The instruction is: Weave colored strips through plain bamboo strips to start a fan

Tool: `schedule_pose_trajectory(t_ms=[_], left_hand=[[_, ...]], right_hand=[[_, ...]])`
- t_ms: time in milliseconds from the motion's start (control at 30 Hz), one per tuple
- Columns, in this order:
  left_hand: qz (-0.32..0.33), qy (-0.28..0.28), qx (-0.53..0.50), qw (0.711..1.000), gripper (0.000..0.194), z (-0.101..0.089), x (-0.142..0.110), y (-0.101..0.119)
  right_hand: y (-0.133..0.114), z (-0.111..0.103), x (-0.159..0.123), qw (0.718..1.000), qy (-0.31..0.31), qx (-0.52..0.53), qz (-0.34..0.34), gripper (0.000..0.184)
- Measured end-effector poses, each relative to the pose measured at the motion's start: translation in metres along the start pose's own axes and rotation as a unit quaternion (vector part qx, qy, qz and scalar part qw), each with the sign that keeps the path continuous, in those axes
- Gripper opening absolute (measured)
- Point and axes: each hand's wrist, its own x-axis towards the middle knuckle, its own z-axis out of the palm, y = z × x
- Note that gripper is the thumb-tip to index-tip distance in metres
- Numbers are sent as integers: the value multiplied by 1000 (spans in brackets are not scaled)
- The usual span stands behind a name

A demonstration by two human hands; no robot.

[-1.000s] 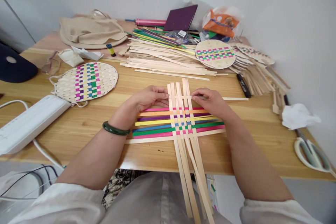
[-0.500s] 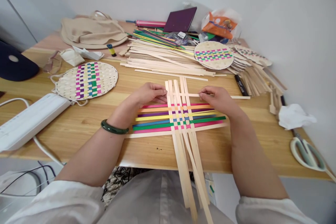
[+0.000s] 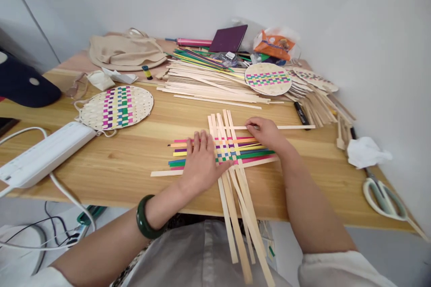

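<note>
A half-woven mat [image 3: 230, 147] of pale upright strips crossed by pink, orange, purple, yellow, blue and green strips lies on the table. My left hand [image 3: 200, 166] rests flat over its left side, fingers stretched out, covering part of the coloured strips. At the upper right, my right hand [image 3: 264, 132] is closed in a pinch on a pale bamboo strip [image 3: 296, 127]. This strip runs sideways through the tops of the upright strips, above the coloured rows. The long lower ends [image 3: 234, 224] of the upright strips hang past the table's front edge.
A round woven mat [image 3: 138, 105] and a white power strip [image 3: 43, 154] lie left. Loose pale strips [image 3: 208, 81] are piled behind, near another woven round [image 3: 267, 87]. At right are a black marker [image 3: 301, 113], crumpled tissue [image 3: 367, 151] and scissors [image 3: 370, 190].
My left hand has left the upper ends of the upright strips and come down flat onto the weave's left side. My right hand stays pinched on the pale strip.
</note>
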Motion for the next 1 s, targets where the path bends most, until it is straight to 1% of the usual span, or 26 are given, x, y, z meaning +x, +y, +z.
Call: schedule_pose_trajectory(t_ms=[67, 133, 233, 333, 400, 467, 500, 567, 633, 667, 733, 800, 867, 933, 1000], left_hand=[[26, 12, 9, 1000, 102, 14, -4, -10], [58, 20, 11, 998, 105, 22, -4, -20], [85, 26, 8, 996, 107, 24, -3, -29], [88, 47, 6, 995, 107, 25, -4, -31], [88, 54, 7, 995, 108, 25, -5, -33], [100, 55, 10, 993, 109, 24, -4, -36], [111, 56, 11, 992, 107, 23, -3, -38], [142, 55, 13, 988, 103, 21, -1, -43], [171, 46, 16, 984, 98, 19, 2, -47], [183, 39, 19, 982, 97, 17, 3, -49], [202, 27, 24, 979, 97, 15, 4, -50], [209, 20, 30, 977, 97, 14, 4, -50], [208, 17, 32, 977, 98, 13, 3, -50], [206, 10, 33, 978, 99, 12, 2, -50], [208, 3, 32, 978, 99, 12, 1, -51]], right_hand=[[-2, -1, 1, 1000, -18, 9, -17, 21], [-10, 2, 3, 999, -38, 9, -28, 21], [-29, 11, 6, 998, -54, -20, -38, 21], [-41, 17, 7, 997, -42, -57, -31, 21], [-37, 11, 6, 996, -37, -79, -9, 16], [-27, -3, 5, 994, -41, -91, 32, 12], [-20, -11, 5, 994, -52, -81, 50, 10], [-11, -24, 5, 994, -61, -61, 60, 10], [-9, -27, 7, 996, -64, -42, 52, 12], [-12, -24, 8, 996, -65, -33, 46, 13], [-23, -12, 12, 997, -70, -19, 31, 14], [-36, 3, 15, 997, -71, -9, 17, 15], [-44, 14, 15, 998, -58, -12, 16, 16], [-46, 17, 12, 999, -38, -23, 27, 15], [-42, 16, 7, 999, -22, -29, 38, 14]])
